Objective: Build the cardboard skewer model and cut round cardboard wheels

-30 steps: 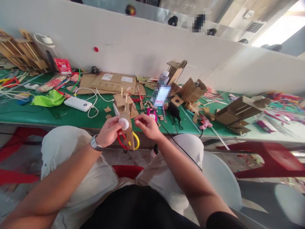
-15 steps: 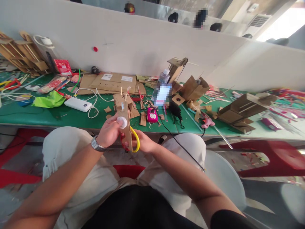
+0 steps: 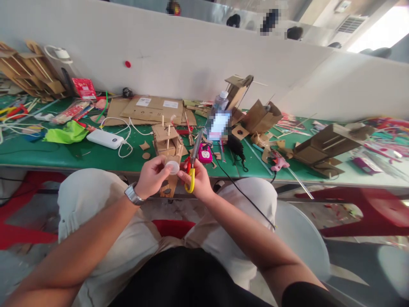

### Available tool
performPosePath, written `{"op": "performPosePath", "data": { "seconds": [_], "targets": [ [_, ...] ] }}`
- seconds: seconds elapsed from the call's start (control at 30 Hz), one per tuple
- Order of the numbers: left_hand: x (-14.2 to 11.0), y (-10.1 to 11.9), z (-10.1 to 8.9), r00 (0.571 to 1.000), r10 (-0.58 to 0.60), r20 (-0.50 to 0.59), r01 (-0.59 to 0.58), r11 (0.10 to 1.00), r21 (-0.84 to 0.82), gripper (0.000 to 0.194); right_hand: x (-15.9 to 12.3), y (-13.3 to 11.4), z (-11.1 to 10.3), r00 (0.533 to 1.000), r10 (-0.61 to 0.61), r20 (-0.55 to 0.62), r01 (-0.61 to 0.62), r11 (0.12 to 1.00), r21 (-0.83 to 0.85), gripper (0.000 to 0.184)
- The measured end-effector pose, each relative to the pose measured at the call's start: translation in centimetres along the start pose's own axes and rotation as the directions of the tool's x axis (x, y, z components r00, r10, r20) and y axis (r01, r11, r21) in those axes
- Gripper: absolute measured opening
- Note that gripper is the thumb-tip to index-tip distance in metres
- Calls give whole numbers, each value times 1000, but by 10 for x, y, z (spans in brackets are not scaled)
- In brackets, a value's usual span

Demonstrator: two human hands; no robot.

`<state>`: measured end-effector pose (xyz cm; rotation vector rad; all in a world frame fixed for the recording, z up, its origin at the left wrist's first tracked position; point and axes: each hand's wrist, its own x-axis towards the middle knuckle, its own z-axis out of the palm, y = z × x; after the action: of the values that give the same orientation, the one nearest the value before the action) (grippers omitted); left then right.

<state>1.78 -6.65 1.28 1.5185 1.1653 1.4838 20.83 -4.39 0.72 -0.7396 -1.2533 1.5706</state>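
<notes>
Pinched between the thumb and fingers of my left hand [image 3: 154, 175] is a small round white plastic cap [image 3: 172, 167], partly see-through. Behind it, at the table's edge, stands a cardboard structure [image 3: 166, 134] with thin wooden sticks rising from it. A cardboard strip with dark holes [image 3: 169, 188] hangs below the cap; whether my fingers touch it is unclear. My right hand [image 3: 202, 179] is closed around scissors [image 3: 191, 172] with yellow and red handles, their blades pointing up and away from me. The scissors are just right of the cap.
On the green table [image 3: 134, 160] lie a white power bank [image 3: 105, 139], a pink box-shaped device [image 3: 205, 153], flat cardboard [image 3: 150, 111] and scraps. A blurred lit screen [image 3: 220, 125] leans by a bottle [image 3: 221, 102]. A pink glue gun [image 3: 279, 163] and a black cable [image 3: 243, 192] are rightward.
The scissors have turned from lying behind the cardboard strip to pointing upright, and my right hand has moved slightly up and right. The white cap has shifted a little right in my left hand.
</notes>
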Motion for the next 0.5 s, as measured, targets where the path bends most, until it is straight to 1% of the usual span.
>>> {"op": "performPosePath", "data": {
  "seconds": [0.03,0.1,0.23,0.3,0.4,0.5],
  "targets": [
    [-1,0,1,1000,13,24,-14,999,47,45,-1,-1,1,1000,-15,-8,15,1000,-7,58],
    [-1,0,2,998,6,64,-12,996,90,47,-2,-2,1,999,-34,-33,33,999,-22,58],
    [-1,-2,4,993,-36,109,24,993,111,47,-2,-2,1,996,-42,-75,38,998,-44,60],
    [-1,-2,4,994,-37,103,26,994,106,45,-1,-3,1,996,-42,-76,37,997,-69,60],
    [-2,0,6,999,-35,41,32,997,64,38,-1,-5,2,997,-48,-64,41,993,-111,60],
    [-3,1,7,999,-47,1,47,999,24,36,-2,-5,4,998,-42,-55,35,992,-123,61]
  ]
}}
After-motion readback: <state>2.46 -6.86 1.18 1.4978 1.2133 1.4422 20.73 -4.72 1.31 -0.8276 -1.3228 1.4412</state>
